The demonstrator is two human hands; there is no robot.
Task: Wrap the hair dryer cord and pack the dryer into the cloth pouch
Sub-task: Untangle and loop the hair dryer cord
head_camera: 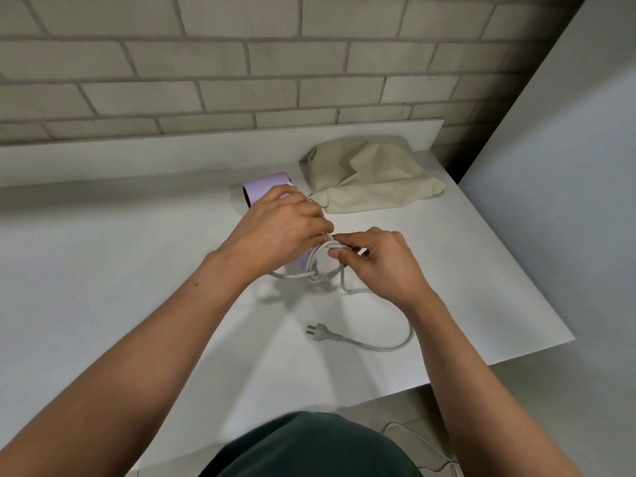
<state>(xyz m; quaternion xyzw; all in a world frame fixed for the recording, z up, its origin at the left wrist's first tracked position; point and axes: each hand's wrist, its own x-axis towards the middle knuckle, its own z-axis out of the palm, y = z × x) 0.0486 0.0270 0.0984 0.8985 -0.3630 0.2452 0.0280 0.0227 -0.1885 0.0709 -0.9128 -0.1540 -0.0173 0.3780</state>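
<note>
A lilac hair dryer [265, 188] lies on the white table [103, 270], its barrel pointing away from me. My left hand [282, 228] covers and grips its handle, hiding most of it. My right hand [375, 259] pinches the grey cord [395, 344] just beside the left hand's fingers. Loops of cord hang around the handle below both hands. The loose end curves right and back to the plug [318, 330], which lies flat on the table near me. A beige cloth pouch [368, 173] sits crumpled behind the hands, to the right of the dryer.
A grey brick wall [241, 63] runs along the back of the table. A pale wall panel [568, 201] stands close on the right. The table's right edge [516, 270] slants toward me, with floor and a thin cable [423, 442] below it.
</note>
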